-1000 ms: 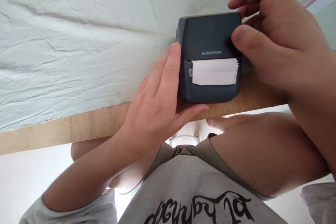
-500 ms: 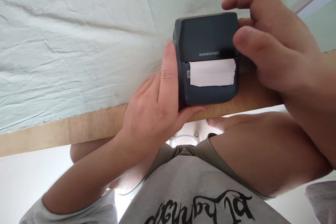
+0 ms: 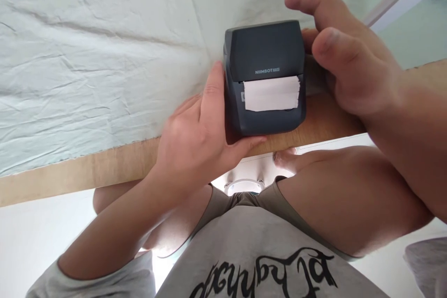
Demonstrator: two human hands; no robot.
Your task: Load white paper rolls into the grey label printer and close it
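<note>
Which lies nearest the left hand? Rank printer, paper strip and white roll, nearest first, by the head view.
1. Printer: against the left hand.
2. Paper strip: over the printer's lower part.
3. White roll: upper right, past the right hand.

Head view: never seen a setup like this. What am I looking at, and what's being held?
There's no machine arm: these are a person's bare hands, seen from a camera on their head looking down, hence the shirt and legs below. The left hand rests against a dark NIIMBOT box, thumb at its near edge; how firmly it grips isn't clear. White paper covers part of the box's front. The right hand is open at its other side. Pale cloth covers the wooden-edged table; a white roll lies beyond the right hand.
</note>
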